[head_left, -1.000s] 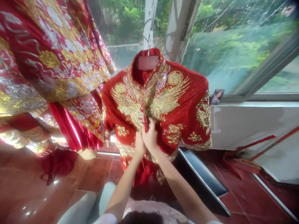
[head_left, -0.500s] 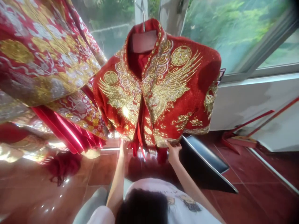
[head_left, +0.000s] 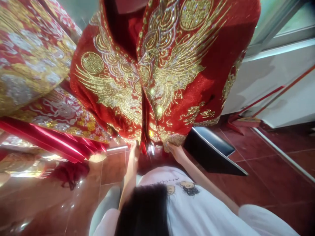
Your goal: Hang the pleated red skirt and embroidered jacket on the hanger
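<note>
A red short jacket [head_left: 204,88] with gold and silver embroidery fills the upper middle of the head view, its front panels parted by a narrow gap. The collar's top lies beyond the upper edge. My left hand [head_left: 134,150] is closed on the lower hem of the front panel at left. On the other panel's hem, my right hand [head_left: 174,150] pinches the gold-embroidered edge near the opening. Fabric covers the fingertips of both hands. A red ribbon-like strip [head_left: 144,149] hangs in the gap between the panels.
Another embroidered red garment [head_left: 27,68] hangs at left, with pleated red satin [head_left: 49,139] below it. A black panel with a pale edge [head_left: 211,155] leans at right. Farther right, a red long-handled dustpan [head_left: 247,122] stands by the white wall [head_left: 275,82] on the tiled floor [head_left: 268,170].
The hands have gone from together at the jacket's centre front down and apart to its hem, then slightly closer together. The jacket now looks larger and higher in view.
</note>
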`<control>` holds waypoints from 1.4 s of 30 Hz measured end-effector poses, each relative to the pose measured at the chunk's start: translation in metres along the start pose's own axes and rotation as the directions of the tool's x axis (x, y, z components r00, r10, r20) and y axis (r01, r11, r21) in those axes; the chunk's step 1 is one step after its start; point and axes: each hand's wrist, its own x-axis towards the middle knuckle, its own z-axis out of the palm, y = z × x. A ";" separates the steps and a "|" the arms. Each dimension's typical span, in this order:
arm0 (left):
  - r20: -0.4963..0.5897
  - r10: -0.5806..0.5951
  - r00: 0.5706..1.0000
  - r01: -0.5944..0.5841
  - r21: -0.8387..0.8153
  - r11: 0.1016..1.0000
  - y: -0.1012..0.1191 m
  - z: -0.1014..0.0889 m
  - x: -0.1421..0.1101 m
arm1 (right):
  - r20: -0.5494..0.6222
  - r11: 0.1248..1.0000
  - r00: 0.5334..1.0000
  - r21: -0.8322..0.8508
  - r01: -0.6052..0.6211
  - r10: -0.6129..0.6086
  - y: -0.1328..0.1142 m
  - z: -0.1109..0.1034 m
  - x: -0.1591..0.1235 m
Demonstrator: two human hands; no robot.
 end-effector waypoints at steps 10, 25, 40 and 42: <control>0.065 0.089 0.994 -0.093 0.054 0.994 -0.035 0.020 -0.044 | 0.006 0.999 1.000 -0.020 0.030 -0.030 0.013 0.021 -0.016; 0.106 0.165 0.981 -0.174 0.087 0.981 -0.047 0.042 -0.070 | 0.252 0.999 0.968 -0.035 0.011 -0.002 -0.006 0.031 -0.035; -0.055 0.214 0.975 -0.211 0.069 0.975 -0.063 0.064 -0.073 | 0.295 0.994 0.952 0.051 -0.101 0.081 -0.008 0.033 -0.049; -0.056 0.233 0.971 -0.229 0.072 0.971 -0.063 0.065 -0.074 | 0.290 0.992 0.954 0.068 -0.103 0.080 -0.008 0.034 -0.050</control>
